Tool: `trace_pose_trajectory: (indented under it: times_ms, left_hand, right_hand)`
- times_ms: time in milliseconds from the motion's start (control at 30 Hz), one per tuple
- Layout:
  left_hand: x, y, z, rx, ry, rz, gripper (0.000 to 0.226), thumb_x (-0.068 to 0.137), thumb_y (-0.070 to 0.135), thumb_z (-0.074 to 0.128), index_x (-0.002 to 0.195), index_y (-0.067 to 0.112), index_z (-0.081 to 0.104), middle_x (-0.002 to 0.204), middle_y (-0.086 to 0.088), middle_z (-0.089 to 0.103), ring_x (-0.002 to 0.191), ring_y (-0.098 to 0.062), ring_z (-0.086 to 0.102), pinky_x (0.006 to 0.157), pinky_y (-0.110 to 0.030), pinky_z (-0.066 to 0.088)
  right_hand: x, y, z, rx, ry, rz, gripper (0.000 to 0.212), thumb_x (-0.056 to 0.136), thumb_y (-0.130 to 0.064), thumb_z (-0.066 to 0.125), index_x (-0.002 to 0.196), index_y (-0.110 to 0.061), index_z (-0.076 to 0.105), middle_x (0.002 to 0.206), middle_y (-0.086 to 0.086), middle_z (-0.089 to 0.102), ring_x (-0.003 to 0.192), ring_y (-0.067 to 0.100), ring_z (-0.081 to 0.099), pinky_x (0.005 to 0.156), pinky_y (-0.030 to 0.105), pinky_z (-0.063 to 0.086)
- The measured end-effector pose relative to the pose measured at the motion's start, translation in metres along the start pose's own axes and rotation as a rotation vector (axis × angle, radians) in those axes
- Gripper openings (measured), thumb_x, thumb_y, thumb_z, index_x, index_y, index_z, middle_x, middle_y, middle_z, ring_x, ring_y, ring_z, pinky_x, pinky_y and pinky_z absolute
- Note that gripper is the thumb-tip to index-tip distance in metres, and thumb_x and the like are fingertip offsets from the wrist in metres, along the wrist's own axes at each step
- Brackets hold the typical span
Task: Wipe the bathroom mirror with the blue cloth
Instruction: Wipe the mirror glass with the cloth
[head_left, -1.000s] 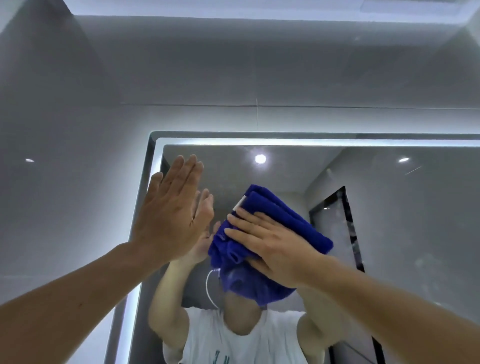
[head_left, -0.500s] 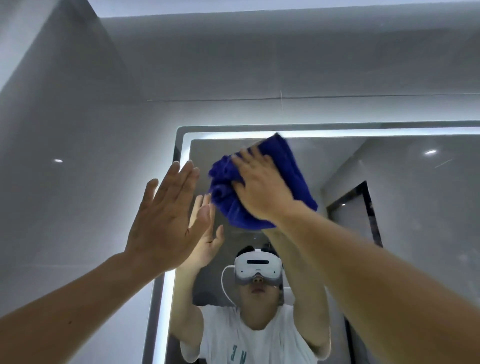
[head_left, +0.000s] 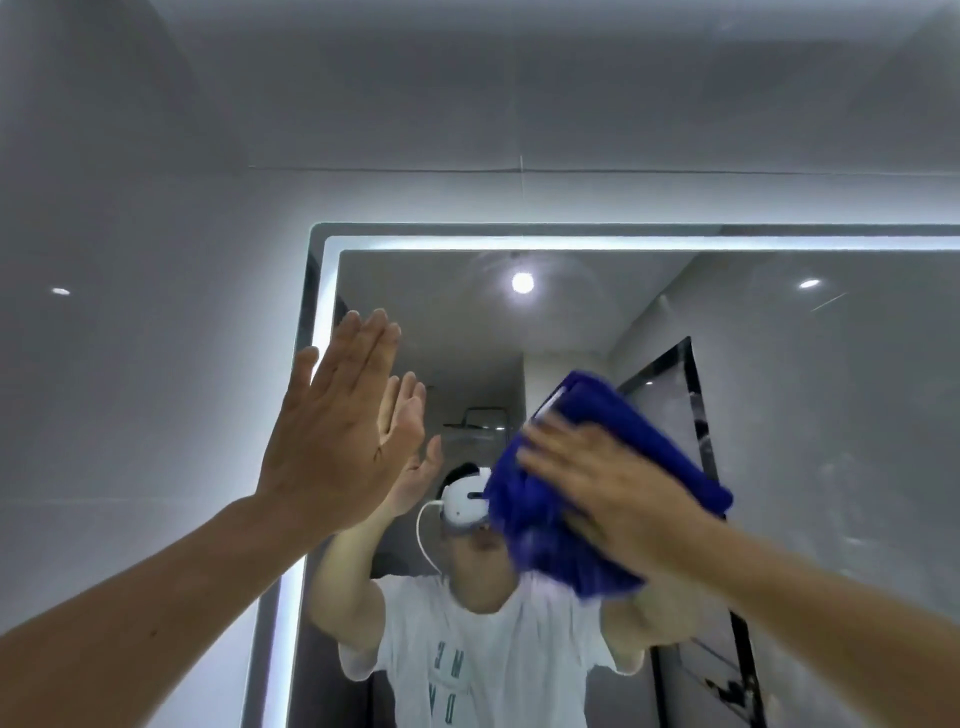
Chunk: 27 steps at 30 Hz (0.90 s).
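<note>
The right hand (head_left: 618, 493) presses the cloth (head_left: 597, 488) flat against the mirror (head_left: 831, 415), fingers spread and nearly straight over the bunched blue fabric rather than curled round it, with the cloth sitting in the upper middle of the glass, a little right of the left hand (head_left: 332, 431). That left hand is open, fingers straight and together, palm laid on the glass near the lit left edge as a brace. To do this stroke well, I would judge that the palm should keep even pressure across the whole wad, so no corner lifts and leaves a streak, and that passes should overlap, working from the lit top strip (head_left: 623, 242) downward (the hand looks motion-blurred, so a slower sweep might clean more evenly). The bracing palm may leave its own print, so that patch probably wants a wipe too. By count: one cloth, one mirror, two hands, one lit border running along the top and left sides, and in the reflection one person in a white shirt, one white headset (head_left: 464, 501) and one bright ceiling lamp (head_left: 522, 282).
</note>
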<state>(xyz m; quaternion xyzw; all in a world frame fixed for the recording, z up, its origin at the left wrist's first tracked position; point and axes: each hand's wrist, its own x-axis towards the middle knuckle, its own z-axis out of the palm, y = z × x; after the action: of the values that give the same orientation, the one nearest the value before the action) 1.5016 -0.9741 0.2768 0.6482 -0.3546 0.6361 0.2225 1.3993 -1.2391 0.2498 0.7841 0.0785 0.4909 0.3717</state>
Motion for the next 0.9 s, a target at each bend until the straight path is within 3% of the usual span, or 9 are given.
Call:
trace_pose_trajectory:
  times_ms: [100, 233, 367, 467, 533, 633, 733, 800, 900]
  left_hand:
    - [-0.009, 0.005, 0.003, -0.004, -0.024, -0.001, 0.066, 0.096, 0.048, 0.024, 0.155, 0.019, 0.019, 0.162, 0.007, 0.005, 0.149, -0.008, -0.004, 0.122, -0.036, -0.004]
    - [-0.025, 0.022, 0.014, -0.038, -0.061, -0.026, 0.069, 0.092, 0.047, 0.021, 0.154, 0.018, 0.014, 0.161, 0.008, 0.002, 0.148, -0.008, -0.010, 0.118, -0.028, -0.014]
    - [-0.039, 0.035, 0.033, -0.023, -0.064, -0.018, 0.066, 0.094, 0.045, 0.020, 0.151, 0.015, 0.009, 0.161, 0.001, 0.006, 0.149, -0.013, -0.006, 0.122, -0.038, -0.003]
    - [-0.054, 0.035, 0.041, -0.062, -0.036, -0.015, 0.066, 0.096, 0.046, 0.018, 0.154, 0.015, 0.010, 0.162, 0.005, 0.004, 0.150, -0.008, -0.006, 0.121, -0.032, -0.006]
    - [-0.061, 0.036, 0.053, -0.011, -0.055, -0.009, 0.064, 0.098, 0.043, 0.023, 0.153, 0.016, 0.004, 0.162, 0.003, -0.002, 0.150, -0.012, -0.007, 0.122, -0.035, -0.006]
    - [-0.064, 0.043, 0.075, 0.177, -0.252, -0.080, 0.067, 0.099, 0.047, 0.011, 0.153, 0.013, -0.010, 0.158, -0.009, -0.024, 0.149, -0.024, -0.017, 0.122, -0.047, -0.003]
    - [-0.075, 0.041, 0.070, 0.284, -0.231, -0.019, 0.070, 0.100, 0.055, 0.019, 0.157, 0.018, 0.002, 0.164, -0.004, -0.012, 0.150, -0.022, -0.015, 0.122, -0.045, -0.003]
    - [-0.084, 0.040, 0.061, 0.312, -0.223, 0.028, 0.068, 0.100, 0.055, 0.021, 0.157, 0.020, 0.008, 0.165, -0.001, -0.006, 0.150, -0.019, -0.013, 0.121, -0.043, -0.007]
    - [-0.087, 0.043, 0.061, 0.274, -0.209, 0.043, 0.067, 0.101, 0.053, 0.023, 0.157, 0.020, 0.012, 0.165, -0.001, -0.001, 0.151, -0.020, -0.007, 0.121, -0.045, -0.001]
  right_hand:
    - [0.031, 0.040, -0.002, 0.278, 0.105, 0.390, 0.050, 0.102, -0.031, 0.032, 0.151, -0.023, 0.022, 0.159, -0.001, 0.019, 0.148, 0.014, 0.005, 0.120, 0.035, 0.003]
    - [0.062, 0.012, 0.008, 0.345, 0.224, 0.683, 0.051, 0.103, -0.028, 0.033, 0.151, -0.020, 0.022, 0.160, 0.002, 0.016, 0.148, 0.020, 0.001, 0.116, 0.034, -0.004]
    - [0.026, -0.064, 0.019, 0.247, 0.181, 0.502, 0.057, 0.097, -0.039, 0.033, 0.150, -0.020, 0.025, 0.159, 0.005, 0.020, 0.148, 0.023, 0.008, 0.119, 0.039, 0.003]
    - [-0.023, -0.107, 0.030, 0.214, 0.078, 0.338, 0.052, 0.098, -0.042, 0.034, 0.146, -0.022, 0.034, 0.157, 0.004, 0.027, 0.146, 0.023, 0.019, 0.119, 0.041, 0.009]
    - [-0.060, -0.129, 0.039, 0.185, 0.013, 0.245, 0.051, 0.097, -0.044, 0.037, 0.144, -0.025, 0.038, 0.155, 0.002, 0.031, 0.145, 0.023, 0.024, 0.118, 0.041, 0.012]
    - [-0.117, -0.146, 0.054, 0.099, -0.100, 0.055, 0.056, 0.091, -0.046, 0.042, 0.145, -0.029, 0.040, 0.154, 0.001, 0.034, 0.142, 0.023, 0.031, 0.116, 0.040, 0.013]
    - [-0.144, -0.130, 0.055, -0.009, -0.179, -0.165, 0.059, 0.090, -0.043, 0.050, 0.146, -0.030, 0.038, 0.154, 0.000, 0.034, 0.142, 0.022, 0.029, 0.117, 0.042, 0.016]
    - [-0.137, -0.101, 0.047, 0.014, -0.139, -0.065, 0.061, 0.083, -0.034, 0.063, 0.142, -0.029, 0.045, 0.149, 0.001, 0.042, 0.140, 0.022, 0.031, 0.117, 0.046, 0.022]
    - [-0.104, -0.040, 0.032, 0.183, 0.049, 0.345, 0.062, 0.087, -0.014, 0.064, 0.143, -0.020, 0.039, 0.152, 0.005, 0.034, 0.144, 0.024, 0.022, 0.116, 0.043, 0.019]
